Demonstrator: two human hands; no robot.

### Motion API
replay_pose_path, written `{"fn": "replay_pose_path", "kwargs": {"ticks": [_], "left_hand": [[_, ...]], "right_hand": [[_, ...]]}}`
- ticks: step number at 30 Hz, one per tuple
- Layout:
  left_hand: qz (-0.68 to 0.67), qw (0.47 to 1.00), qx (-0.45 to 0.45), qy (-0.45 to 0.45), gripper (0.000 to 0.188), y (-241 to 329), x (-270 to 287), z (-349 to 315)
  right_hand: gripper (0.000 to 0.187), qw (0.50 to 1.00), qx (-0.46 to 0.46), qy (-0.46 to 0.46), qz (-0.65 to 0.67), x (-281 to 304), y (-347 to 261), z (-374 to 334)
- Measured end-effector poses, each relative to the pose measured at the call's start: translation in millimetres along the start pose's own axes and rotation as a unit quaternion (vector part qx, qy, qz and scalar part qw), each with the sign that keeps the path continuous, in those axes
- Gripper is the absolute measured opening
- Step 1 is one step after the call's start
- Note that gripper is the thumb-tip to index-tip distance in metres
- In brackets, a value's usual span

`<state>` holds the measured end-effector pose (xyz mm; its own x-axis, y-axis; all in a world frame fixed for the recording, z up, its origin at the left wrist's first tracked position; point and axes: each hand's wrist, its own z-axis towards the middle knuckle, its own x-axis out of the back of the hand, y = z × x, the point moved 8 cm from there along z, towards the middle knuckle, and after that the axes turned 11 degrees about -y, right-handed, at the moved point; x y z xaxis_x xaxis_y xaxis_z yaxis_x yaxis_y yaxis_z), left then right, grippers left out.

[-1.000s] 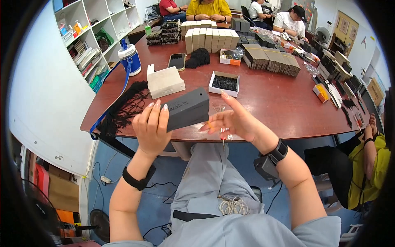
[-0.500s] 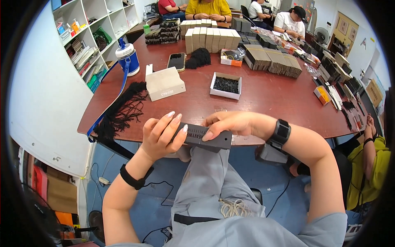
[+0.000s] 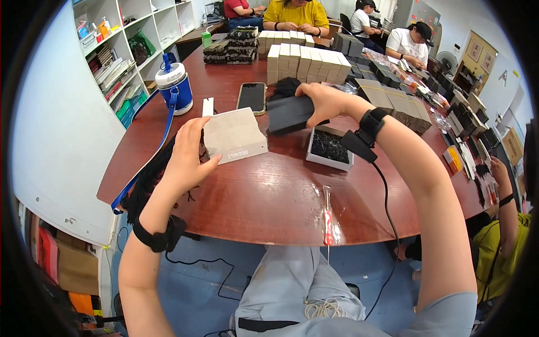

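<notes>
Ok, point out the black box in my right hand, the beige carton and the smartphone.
Black box point(image 3: 287, 115), head view: middle of its visible side.
Beige carton point(image 3: 233, 133), head view: middle of its upper face.
Smartphone point(image 3: 251, 97), head view: its dark screen.

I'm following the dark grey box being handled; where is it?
In the head view, above centre, the dark grey box is in the right hand, with the beige box to its left and the open white box to its lower right.

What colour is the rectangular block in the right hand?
Dark grey; the rectangular block shows best in the head view.
</notes>
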<state>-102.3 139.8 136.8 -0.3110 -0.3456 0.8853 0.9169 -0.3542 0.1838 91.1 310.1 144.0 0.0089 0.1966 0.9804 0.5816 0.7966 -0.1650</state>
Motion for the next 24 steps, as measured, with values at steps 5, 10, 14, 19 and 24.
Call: {"fn": "replay_pose_path", "kwargs": {"ticks": [5,10,14,19,24], "left_hand": [[-0.094,0.983,0.032,-0.155,0.085,-29,-26,24],[-0.047,0.967,-0.007,-0.249,0.103,-34,-49,33],[0.012,0.958,0.013,-0.287,0.104,-28,-65,34],[0.05,0.961,0.031,-0.271,0.105,-26,-78,31],[0.115,0.944,0.031,-0.306,0.097,-29,-93,28]], "right_hand": [[0.067,0.99,0.066,-0.053,0.112,-43,10,36],[0.073,0.986,0.106,-0.052,0.121,-62,-9,41],[0.085,0.994,0.106,-0.036,-0.007,-58,-14,30],[0.072,0.995,0.048,0.052,0.066,-69,-32,37],[0.076,0.995,0.08,0.058,-0.013,-81,-24,49]]}}
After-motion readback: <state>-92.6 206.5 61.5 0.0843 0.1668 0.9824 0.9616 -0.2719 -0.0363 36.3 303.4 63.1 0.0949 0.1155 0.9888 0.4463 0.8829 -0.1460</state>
